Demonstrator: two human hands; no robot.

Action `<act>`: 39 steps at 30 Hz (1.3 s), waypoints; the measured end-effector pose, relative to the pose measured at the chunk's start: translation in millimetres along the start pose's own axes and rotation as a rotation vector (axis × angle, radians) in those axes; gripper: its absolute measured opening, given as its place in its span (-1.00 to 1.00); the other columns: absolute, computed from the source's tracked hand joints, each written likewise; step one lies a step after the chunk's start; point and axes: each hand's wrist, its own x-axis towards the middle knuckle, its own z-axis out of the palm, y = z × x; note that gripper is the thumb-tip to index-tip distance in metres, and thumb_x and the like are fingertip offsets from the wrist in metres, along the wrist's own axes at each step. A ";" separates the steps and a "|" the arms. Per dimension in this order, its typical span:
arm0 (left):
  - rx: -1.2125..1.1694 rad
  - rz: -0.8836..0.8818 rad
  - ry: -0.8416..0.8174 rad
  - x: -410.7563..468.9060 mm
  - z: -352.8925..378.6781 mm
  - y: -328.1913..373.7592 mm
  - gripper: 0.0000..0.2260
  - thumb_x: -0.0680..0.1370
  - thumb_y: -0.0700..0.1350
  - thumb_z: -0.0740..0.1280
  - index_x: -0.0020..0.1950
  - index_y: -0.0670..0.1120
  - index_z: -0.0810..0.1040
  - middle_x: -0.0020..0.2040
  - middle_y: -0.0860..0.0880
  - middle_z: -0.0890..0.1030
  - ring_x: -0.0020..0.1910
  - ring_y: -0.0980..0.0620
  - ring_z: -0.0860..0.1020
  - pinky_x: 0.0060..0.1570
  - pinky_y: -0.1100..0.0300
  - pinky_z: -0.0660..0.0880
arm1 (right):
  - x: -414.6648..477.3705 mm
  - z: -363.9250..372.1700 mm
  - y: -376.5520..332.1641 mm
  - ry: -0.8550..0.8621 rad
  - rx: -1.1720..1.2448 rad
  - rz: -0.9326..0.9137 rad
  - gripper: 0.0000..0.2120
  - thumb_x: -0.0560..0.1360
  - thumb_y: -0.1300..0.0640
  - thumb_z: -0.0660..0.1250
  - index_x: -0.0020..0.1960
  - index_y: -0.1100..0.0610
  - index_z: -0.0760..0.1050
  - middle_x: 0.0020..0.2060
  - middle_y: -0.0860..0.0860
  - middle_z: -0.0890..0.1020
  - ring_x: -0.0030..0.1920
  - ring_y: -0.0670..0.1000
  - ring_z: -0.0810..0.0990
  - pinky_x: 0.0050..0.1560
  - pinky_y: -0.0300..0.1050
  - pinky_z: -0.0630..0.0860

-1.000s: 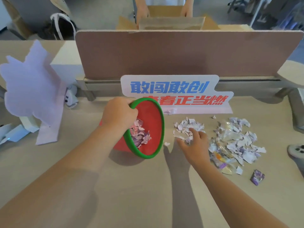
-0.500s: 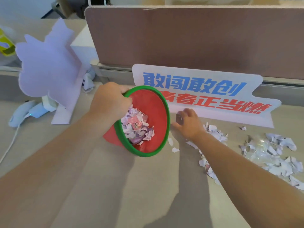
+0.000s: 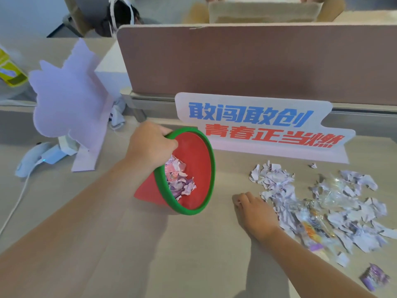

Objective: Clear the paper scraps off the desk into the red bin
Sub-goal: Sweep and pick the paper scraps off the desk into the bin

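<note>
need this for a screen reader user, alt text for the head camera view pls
A left hand tilts a green-rimmed red bin part-filled with scraps, while the right hand rests on the desk beside a pile of torn paper scraps.

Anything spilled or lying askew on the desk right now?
Yes. The red bin is tipped on its side, its mouth toward the scrap pile, with the left hand gripping its green rim. A purple wrapper lies apart from the pile, near the desk's front edge. The right hand rests at the pile's edge.
</note>
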 end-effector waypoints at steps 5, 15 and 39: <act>-0.001 0.036 -0.057 -7.4 2.9 8.3 -0.87 0.37 -0.20 0.35 -0.37 -0.19 0.59 -0.62 -0.01 0.34 -0.55 0.05 0.28 -0.52 0.20 0.23 | 9.0 -36.6 -26.8 0.062 0.394 0.546 -0.82 0.60 0.06 0.02 -0.05 0.12 0.32 -0.13 0.09 0.53 -0.14 0.16 0.51 -0.25 -0.05 0.28; 0.059 0.146 -0.132 -15.9 22.3 36.8 -0.81 0.38 -0.15 0.34 -0.12 -0.10 0.73 -0.33 -0.11 0.66 -0.26 -0.12 0.59 -0.27 0.14 0.47 | 38.0 -96.5 -92.5 0.205 0.575 -0.061 -0.53 0.49 -0.16 0.06 0.03 0.12 0.61 0.02 0.03 0.57 0.10 0.01 0.46 0.18 -0.15 0.32; -0.143 -0.028 -0.051 -7.0 14.6 16.5 -0.86 0.38 -0.22 0.37 -0.36 -0.08 0.66 -0.53 0.00 0.34 -0.46 0.03 0.29 -0.46 0.24 0.26 | 40.1 0.3 39.8 0.223 0.034 0.263 -0.67 0.49 -0.02 0.05 -0.08 0.11 0.53 -0.15 0.12 0.59 -0.16 0.20 0.51 -0.11 0.01 0.45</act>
